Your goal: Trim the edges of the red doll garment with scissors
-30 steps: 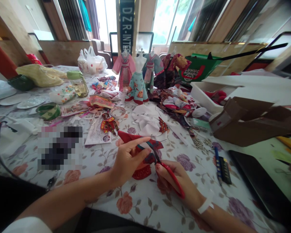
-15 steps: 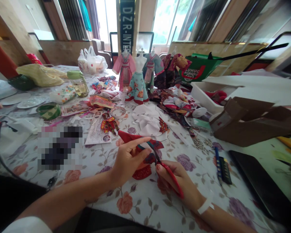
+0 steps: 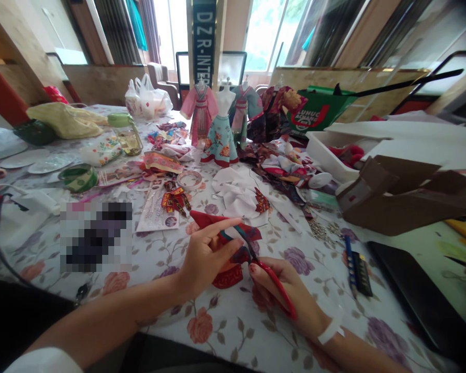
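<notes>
My left hand (image 3: 204,256) pinches a small red patterned doll garment (image 3: 229,275) above the flowered tablecloth (image 3: 225,326), forefinger stretched along its upper edge. My right hand (image 3: 285,290) is closed round red-handled scissors (image 3: 274,285), whose blades reach into the cloth beside my left thumb. Both hands sit near the table's front edge, almost touching each other.
Three small dress forms in doll costumes (image 3: 219,129) stand at the back. Fabric scraps (image 3: 236,194), ribbons, a tape roll (image 3: 189,180) and a green jar (image 3: 124,133) lie around. A brown cardboard box (image 3: 396,199), a white tray (image 3: 334,147) and a dark tablet (image 3: 415,295) are on the right.
</notes>
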